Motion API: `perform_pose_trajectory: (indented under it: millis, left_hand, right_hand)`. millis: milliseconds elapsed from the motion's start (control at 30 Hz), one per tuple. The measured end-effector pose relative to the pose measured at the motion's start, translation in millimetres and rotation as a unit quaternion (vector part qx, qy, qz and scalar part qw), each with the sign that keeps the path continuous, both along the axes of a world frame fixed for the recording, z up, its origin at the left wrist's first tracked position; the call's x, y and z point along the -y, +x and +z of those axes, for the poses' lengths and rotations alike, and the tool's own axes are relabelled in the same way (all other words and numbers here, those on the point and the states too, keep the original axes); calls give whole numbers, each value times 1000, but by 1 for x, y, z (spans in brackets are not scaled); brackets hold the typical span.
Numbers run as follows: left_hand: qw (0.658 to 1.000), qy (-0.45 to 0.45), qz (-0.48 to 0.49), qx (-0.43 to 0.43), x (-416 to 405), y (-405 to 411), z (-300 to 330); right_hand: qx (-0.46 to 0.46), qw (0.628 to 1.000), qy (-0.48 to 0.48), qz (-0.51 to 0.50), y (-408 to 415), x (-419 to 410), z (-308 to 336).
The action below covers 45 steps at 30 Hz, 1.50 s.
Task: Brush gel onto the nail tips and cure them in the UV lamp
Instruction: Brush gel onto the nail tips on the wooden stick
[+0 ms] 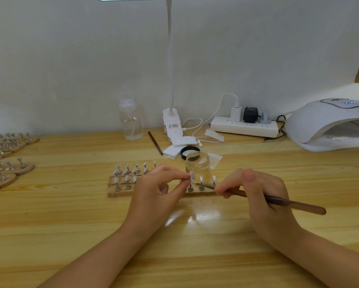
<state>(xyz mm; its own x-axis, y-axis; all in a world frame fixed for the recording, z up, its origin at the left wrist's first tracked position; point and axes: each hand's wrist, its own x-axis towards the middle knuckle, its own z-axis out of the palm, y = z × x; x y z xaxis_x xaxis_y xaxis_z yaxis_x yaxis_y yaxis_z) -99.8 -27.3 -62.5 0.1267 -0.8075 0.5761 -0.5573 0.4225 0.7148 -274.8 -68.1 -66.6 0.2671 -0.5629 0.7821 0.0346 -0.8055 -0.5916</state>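
Your left hand (pixel 159 190) pinches small pale translucent nail tip (pixel 192 175) on its metal stand, lifted just above wooden holder block (pixel 120 193) on table (pixel 70 225). Your right hand (pixel 263 190) grips long brown wooden-handled brush (pixel 286 201), bristles near tip, apart from it. Open clear glass gel jar (pixel 197 164) just behind. Tip likely featherlight, thin, springy, slick once wet: keep grip on stand stem, never coated face. Brush: light pressure. White domed UV lamp (pixel 328 125) far right, well apart.
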Motion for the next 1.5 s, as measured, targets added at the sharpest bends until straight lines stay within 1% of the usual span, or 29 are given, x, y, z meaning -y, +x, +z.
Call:
perform_pose_trajectory:
  millis: [133,300,433,567,700,767,867,933,1000,1067,1200,1267,1333,1400,1500]
  left_hand:
    - [1000,3,0,1,-1,-1,1]
    - [1000,5,3,-1,-1,-1,1]
    - [1000,9,5,-7,-1,-2,1]
    - [1000,18,4,-14,-1,-2,2]
    - [1000,20,4,-10,-2,-2,2]
    - [1000,21,5,-12,-2,-2,2]
    - [1000,21,3,-14,-2,-2,2]
    - [1000,20,2,-15,-1,-1,2]
    - [1000,18,0,-13,-1,-1,1]
    - [1000,16,-2,-12,-1,0,1]
    - [1000,15,0,-13,0,-1,1]
    - [1000,12,0,-11,0,-1,1]
    - [1000,9,-1,-8,0,-1,1]
    - [1000,6,0,-11,1,-1,0]
    - [1000,4,1,-16,1,0,-1]
  right_hand:
    - [-26,999,-8,-21,3,1,1]
    - [-5,1000,6,-10,0,0,-1]
    - [-30,999,-21,-35,3,2,1]
    - [-12,1000,3,-18,2,1,-1]
    - [-19,999,-22,-41,3,2,1]
    - [-31,999,-7,-41,4,1,2]
    - [-6,999,24,-20,2,0,1]
    - [-2,1000,14,-21,2,-1,2]
    - [-24,999,-6,-36,2,0,4]
    - [-43,998,-6,-44,3,0,4]
    - [-14,1000,20,-14,2,-2,3]
    - [-18,1000,-2,-25,2,-2,4]
    - [-41,998,-20,-45,3,-1,6]
    - [-48,998,-4,-51,3,-2,5]
    - [-18,999,40,-22,2,-4,4]
